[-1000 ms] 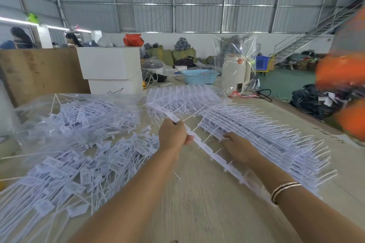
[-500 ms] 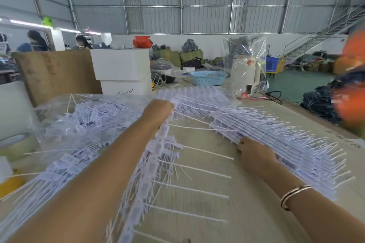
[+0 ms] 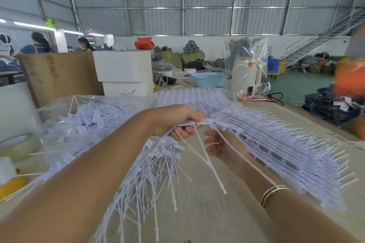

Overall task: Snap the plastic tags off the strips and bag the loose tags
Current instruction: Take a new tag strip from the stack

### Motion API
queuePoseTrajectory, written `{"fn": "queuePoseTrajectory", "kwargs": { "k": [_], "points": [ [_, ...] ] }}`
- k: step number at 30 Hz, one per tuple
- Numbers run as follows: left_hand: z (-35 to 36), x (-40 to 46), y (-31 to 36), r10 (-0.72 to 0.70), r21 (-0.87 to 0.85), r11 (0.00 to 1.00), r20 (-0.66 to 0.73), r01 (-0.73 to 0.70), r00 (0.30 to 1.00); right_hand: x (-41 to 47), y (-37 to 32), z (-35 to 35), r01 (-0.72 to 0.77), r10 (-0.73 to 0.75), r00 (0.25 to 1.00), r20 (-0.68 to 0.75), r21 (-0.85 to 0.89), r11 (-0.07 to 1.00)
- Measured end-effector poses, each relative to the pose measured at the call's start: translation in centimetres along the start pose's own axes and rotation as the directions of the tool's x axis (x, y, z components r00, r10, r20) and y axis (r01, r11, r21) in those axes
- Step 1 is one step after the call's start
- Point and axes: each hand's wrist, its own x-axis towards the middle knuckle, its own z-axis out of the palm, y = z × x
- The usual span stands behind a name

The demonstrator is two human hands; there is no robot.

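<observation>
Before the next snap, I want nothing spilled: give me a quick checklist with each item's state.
1. Left hand grips the strip: ok.
2. Right hand open beneath it, ready to catch: ok.
3. Loose tags hang under the left hand, not yet bagged: not ok.
4. Bag mouth open toward the hands: cannot tell.
5. Stack of uncut strips lies flat on the table: ok.

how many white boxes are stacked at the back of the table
2: an upper white rectangular box behind the clear bag of loose tags, and a lower white box directly beneath it. More may be hidden behind them.
</observation>
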Motion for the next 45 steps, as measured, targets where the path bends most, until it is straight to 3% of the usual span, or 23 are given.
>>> {"fn": "queuePoseTrajectory", "kwargs": {
  "k": [2, 3, 5, 7, 10, 13, 15, 18, 20, 22, 25, 29, 32, 35, 41, 43, 45],
  "points": [
    [0.4, 0.4, -0.7, 0.014, 0.076, 0.997, -0.062, -0.009, 0.998, -0.2, 0.7, 0.3, -0.034, 0.024, 0.996, 0.087, 0.117, 0.993],
    [0.5, 0.6, -1.1, 0.035, 0.202, 0.979, -0.135, -0.007, 0.99, -0.4, 0.9, 0.2, -0.046, 0.026, 0.993, 0.115, 0.174, 0.984],
    [0.5, 1.0, -2.4, 0.101, 0.498, 0.867, -0.239, 0.033, 0.966, -0.8, 1.0, -0.2, -0.059, 0.016, 0.986, 0.169, 0.251, 0.966],
    [0.6, 1.2, -4.0, 0.145, 0.64, 0.767, -0.25, 0.051, 0.957, -1.0, 1.0, -0.6, -0.11, 0.053, 0.971, 0.231, 0.242, 0.964],
    [0.9, 1.1, -5.6, 0.117, 0.695, 0.709, -0.28, 0.117, 0.953, -0.9, 1.3, -1.1, -0.154, 0.115, 0.963, 0.242, 0.147, 0.977],
    [1.9, 1.7, -6.9, 0.071, 0.805, 0.555, -0.298, 0.21, 0.952, -1.0, 1.5, -0.8, -0.118, 0.107, 0.977, 0.185, 0.049, 0.992],
    [2.9, 2.0, -7.7, 0.066, 0.818, 0.519, -0.329, 0.249, 0.942, -1.1, 1.5, -0.8, -0.12, 0.116, 0.982, 0.148, 0.019, 0.993],
    [4.5, 2.5, -8.5, 0.228, 0.829, 0.521, -0.362, 0.201, 0.904, -1.1, 1.6, -0.3, -0.099, 0.104, 0.99, 0.094, -0.054, 0.994],
    [5.9, 3.0, -8.9, 0.324, 0.785, 0.607, -0.388, 0.125, 0.863, -1.1, 1.7, 0.2, -0.101, 0.107, 0.992, 0.065, -0.085, 0.991],
    [6.9, 3.7, -9.5, 0.327, 0.692, 0.717, -0.437, 0.081, 0.838, -1.2, 1.7, 0.2, -0.083, 0.093, 0.994, 0.062, -0.147, 0.986],
    [7.4, 4.4, -10.6, 0.338, 0.485, 0.872, -0.502, -0.064, 0.796, -1.9, 1.3, -0.6, 0.064, -0.036, 0.994, 0.105, -0.282, 0.957],
    [7.2, 4.8, -11.1, 0.228, 0.165, 0.972, -0.512, -0.166, 0.828, -2.6, 1.1, -0.8, 0.227, -0.151, 0.959, 0.239, -0.33, 0.916],
    [7.3, 4.8, -11.1, 0.198, 0.004, 0.974, -0.493, -0.225, 0.847, -2.6, 0.9, -0.4, 0.235, -0.165, 0.941, 0.297, -0.219, 0.947],
    [7.6, 4.4, -11.1, 0.199, -0.078, 0.954, -0.553, -0.288, 0.809, -2.6, 1.4, 0.0, 0.3, -0.238, 0.926, 0.292, -0.186, 0.936],
    [7.5, 4.0, -10.4, 0.065, -0.377, 0.836, -0.653, -0.398, 0.754, -1.8, 2.4, 1.7, 0.394, -0.394, 0.918, 0.049, 0.003, 0.919],
    [7.4, 3.9, -10.3, 0.083, -0.352, 0.837, -0.676, -0.42, 0.732, -1.5, 2.4, 1.8, 0.403, -0.403, 0.915, 0.0, 0.033, 0.915],
    [7.6, 3.6, -10.0, 0.138, -0.338, 0.821, -0.665, -0.46, 0.734, -1.2, 3.0, 1.6, 0.379, -0.383, 0.922, -0.052, -0.068, 0.923]
  ]
}}
